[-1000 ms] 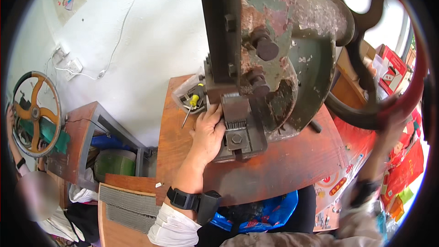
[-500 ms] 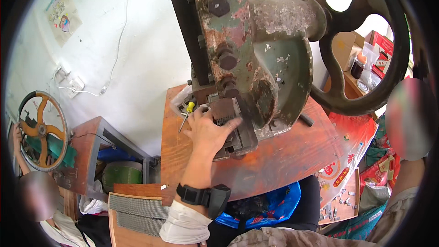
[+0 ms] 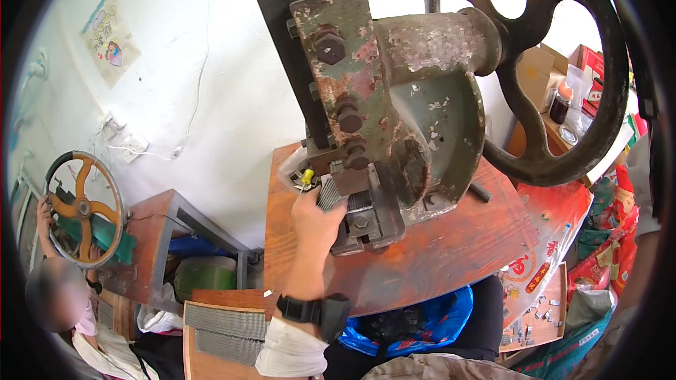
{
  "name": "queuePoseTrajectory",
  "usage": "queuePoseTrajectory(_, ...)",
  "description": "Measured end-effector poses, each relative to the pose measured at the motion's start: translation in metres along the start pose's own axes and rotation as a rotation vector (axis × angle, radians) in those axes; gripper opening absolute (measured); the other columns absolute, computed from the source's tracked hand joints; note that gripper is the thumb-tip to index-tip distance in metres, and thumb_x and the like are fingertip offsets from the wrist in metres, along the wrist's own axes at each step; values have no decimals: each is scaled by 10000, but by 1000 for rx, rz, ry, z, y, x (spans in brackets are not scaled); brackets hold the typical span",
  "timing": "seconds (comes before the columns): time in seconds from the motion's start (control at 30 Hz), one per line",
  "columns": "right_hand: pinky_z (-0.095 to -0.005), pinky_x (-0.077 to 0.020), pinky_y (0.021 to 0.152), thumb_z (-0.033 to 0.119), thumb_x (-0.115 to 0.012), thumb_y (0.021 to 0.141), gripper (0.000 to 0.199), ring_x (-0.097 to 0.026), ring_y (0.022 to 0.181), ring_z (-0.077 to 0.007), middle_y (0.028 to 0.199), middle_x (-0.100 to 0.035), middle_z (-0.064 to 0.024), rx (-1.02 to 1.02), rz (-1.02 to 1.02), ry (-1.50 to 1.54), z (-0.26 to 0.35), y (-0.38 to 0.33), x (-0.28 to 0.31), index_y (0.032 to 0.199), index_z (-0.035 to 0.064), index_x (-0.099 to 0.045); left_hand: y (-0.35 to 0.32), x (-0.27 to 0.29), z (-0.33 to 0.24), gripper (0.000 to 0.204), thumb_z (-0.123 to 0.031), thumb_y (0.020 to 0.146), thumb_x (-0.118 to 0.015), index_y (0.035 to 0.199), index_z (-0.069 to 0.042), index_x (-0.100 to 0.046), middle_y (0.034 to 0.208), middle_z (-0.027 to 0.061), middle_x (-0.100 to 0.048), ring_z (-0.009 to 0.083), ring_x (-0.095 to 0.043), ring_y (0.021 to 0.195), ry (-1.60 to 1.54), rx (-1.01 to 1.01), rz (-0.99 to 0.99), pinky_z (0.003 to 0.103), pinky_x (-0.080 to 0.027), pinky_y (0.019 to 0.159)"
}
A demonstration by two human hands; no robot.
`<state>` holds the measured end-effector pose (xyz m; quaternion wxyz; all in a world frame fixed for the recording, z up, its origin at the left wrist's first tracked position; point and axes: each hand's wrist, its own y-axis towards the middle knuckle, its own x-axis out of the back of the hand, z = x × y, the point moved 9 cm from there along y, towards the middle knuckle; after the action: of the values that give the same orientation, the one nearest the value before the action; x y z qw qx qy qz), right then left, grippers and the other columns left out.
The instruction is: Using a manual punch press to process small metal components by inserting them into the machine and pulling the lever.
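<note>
My left hand [image 3: 315, 222] reaches to the foot of a worn green hand press [image 3: 345, 77]. Its thumb and fingers close around a grey, finely ridged metal piece [image 3: 329, 194], tilted at the left side of the press's die [image 3: 360, 200]. Part of the piece is hidden by the hand. Just behind the fingers, a yellow-handled screwdriver [image 3: 308, 177] rests on a clear container of small metal bits. My right hand is out of view; a blurred piece of arm shows at the right rim. The press's large dark handwheel [image 3: 533, 134] stands to the right.
The press stands on a reddish wooden table [image 3: 465, 239]. Below its front edge lies a blue plastic bag [image 3: 443, 320]. A wooden tray [image 3: 199, 355] with rows of grey pieces sits lower left. Another person [image 3: 60, 295] holds a second wheel [image 3: 83, 207] at far left.
My left hand has drawn back from the die front and now grips the ridged piece at its left side. The handwheel has turned, and the whole view has shifted slightly.
</note>
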<state>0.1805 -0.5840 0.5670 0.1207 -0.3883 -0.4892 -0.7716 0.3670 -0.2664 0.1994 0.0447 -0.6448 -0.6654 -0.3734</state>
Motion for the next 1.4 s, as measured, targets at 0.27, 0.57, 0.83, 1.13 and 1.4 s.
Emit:
queuePoseTrajectory(0.27,-364,-472,673,175,-609,828,230,-599,785,-205,862,-614,-97,940,49,717,-18,-223,-103,976,-1,-599,-124,69,53,432,-161,636,-791,997,20,-637,906,156,-626,285,-600,838,-87,145,-42,370,-481,755)
queuePoseTrajectory(0.57,-543,-312,951,565,-681,605,740,-369,1207,-357,1349,-381,-127,989,507,544,117,-385,-252,1262,261,-529,-152,13,10,908,-151,574,-824,1340,8,-362,986,139,-594,313,-551,914,82,-142,114,423,-429,826)
queuePoseTrajectory(0.83,-551,-316,943,634,-660,568,831,-377,1211,-364,1312,-448,-104,1014,509,445,133,-395,-270,1275,220,-524,-160,8,36,971,-127,562,-824,1367,24,-302,970,138,-587,310,-552,896,-62,2,124,422,-431,811)
queuePoseTrajectory(1.13,-504,-351,974,539,-718,572,903,-411,1177,-398,1283,-466,-162,706,505,608,78,-363,-285,1286,47,-469,-146,-12,-20,652,-317,596,-810,1125,-32,-558,919,122,-574,312,-528,867,486,-261,138,425,-404,780)
queuePoseTrajectory(1.4,-468,-412,939,423,-724,665,703,-471,1093,-408,1147,-550,-175,577,453,1026,54,-352,-287,1209,24,-524,-151,-23,-24,498,-341,669,-762,1011,-27,-583,881,117,-567,314,-521,823,448,-361,142,422,-395,717)
